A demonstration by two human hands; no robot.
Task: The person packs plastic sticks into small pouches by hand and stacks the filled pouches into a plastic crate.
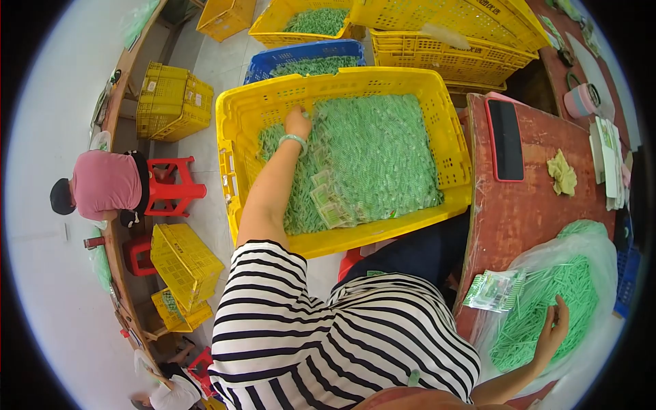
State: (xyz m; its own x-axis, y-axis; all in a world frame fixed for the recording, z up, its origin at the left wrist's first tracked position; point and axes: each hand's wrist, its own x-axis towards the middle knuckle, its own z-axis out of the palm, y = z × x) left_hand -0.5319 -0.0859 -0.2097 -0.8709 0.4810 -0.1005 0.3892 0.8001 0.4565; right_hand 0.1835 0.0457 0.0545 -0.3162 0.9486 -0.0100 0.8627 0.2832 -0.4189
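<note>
My left hand [298, 123] is inside the large yellow crate [229, 147], near its far left corner, with its fingers curled. What the fingers hold, if anything, is hidden. Small clear-and-green packets [379, 154] fill most of the crate in a thick layer. Some packets [330, 203] with white and green print lie on top near the front. On the right, my right hand [555, 331] hovers over or rests on thin light-green sticks [540, 311] in a clear plastic bag [601, 266]. Its fingers are bent and apart. Beside the bag lie printed packets [493, 290].
The red table [509, 222] carries a phone [504, 140], a yellow cloth [562, 173] and a pink cup [582, 100]. Behind my crate stand a blue crate [256, 68] and stacked yellow crates [451, 61]. At left, a person in pink [106, 181] sits by a red stool [174, 188].
</note>
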